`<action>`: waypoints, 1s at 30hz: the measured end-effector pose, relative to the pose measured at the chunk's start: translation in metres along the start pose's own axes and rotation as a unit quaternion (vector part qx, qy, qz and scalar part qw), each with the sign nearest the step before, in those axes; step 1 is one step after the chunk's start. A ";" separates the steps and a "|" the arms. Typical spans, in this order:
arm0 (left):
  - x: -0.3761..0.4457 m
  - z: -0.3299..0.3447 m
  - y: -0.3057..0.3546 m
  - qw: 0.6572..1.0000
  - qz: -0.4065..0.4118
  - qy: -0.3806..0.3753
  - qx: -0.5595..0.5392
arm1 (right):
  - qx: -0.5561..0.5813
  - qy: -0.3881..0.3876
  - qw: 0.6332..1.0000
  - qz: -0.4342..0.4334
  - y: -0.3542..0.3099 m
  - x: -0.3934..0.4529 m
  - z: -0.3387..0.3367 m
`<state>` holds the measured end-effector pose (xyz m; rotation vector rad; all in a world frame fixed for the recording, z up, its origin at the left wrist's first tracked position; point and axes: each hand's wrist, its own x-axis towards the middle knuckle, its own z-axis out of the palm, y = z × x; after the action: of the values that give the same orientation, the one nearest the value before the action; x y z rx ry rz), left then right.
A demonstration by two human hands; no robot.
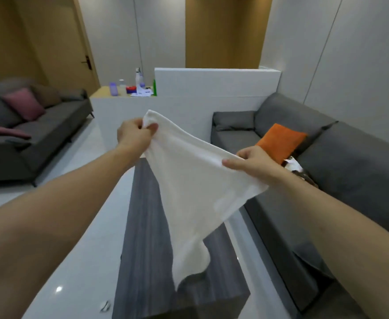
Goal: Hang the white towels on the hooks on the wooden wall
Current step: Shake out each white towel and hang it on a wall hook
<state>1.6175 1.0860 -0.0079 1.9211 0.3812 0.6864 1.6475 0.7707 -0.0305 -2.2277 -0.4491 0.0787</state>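
**Lounge view: one towel held up over the coffee table**

Grey-wood coffee table (143, 238) sits low centre. Above it hangs the white towel (189, 192), stretched between both hands. Left hand (135, 134) pinches the top corner, thumb against fingers; right hand (251, 163) pinches the opposite edge. Right of the table: grey sofa (350, 171) with orange cushion (281, 141).

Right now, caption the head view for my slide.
Both hands, left and right, hold a white towel over a table.
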 end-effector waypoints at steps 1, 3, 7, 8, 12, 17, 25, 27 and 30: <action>0.005 -0.008 -0.004 1.000 -0.005 0.018 -0.003 | -0.037 -0.054 0.998 0.005 -0.003 0.008 0.000; 0.015 -0.020 -0.016 0.998 -0.020 0.055 -0.001 | -0.113 -0.097 0.989 -0.002 -0.006 0.029 0.002; 0.043 -0.027 -0.048 0.998 -0.030 0.049 0.026 | -0.118 -0.017 0.993 0.007 -0.008 0.082 0.017; 0.054 -0.027 -0.056 0.998 -0.035 0.039 0.029 | -0.105 0.005 0.994 0.014 -0.007 0.098 0.022; 0.111 -0.026 -0.093 0.997 -0.056 0.037 0.036 | -0.067 0.054 0.996 0.007 -0.001 0.173 0.043; 0.203 -0.018 -0.130 0.990 -0.078 0.044 0.110 | -0.084 0.092 0.992 0.019 -0.014 0.280 0.064; 0.335 -0.011 -0.106 0.992 -0.052 0.050 0.104 | -0.004 0.183 0.983 0.005 -0.066 0.412 0.061; 0.353 -0.011 -0.090 0.995 -0.042 0.061 0.069 | -0.007 0.201 0.979 -0.020 -0.078 0.426 0.049; 0.360 -0.012 -0.071 0.995 -0.003 0.080 0.060 | -0.030 0.225 0.971 -0.069 -0.088 0.428 0.034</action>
<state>1.8962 1.3207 0.0381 1.9819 0.5381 0.8328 2.0140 0.9944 0.0553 -2.1781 -0.3542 -0.5107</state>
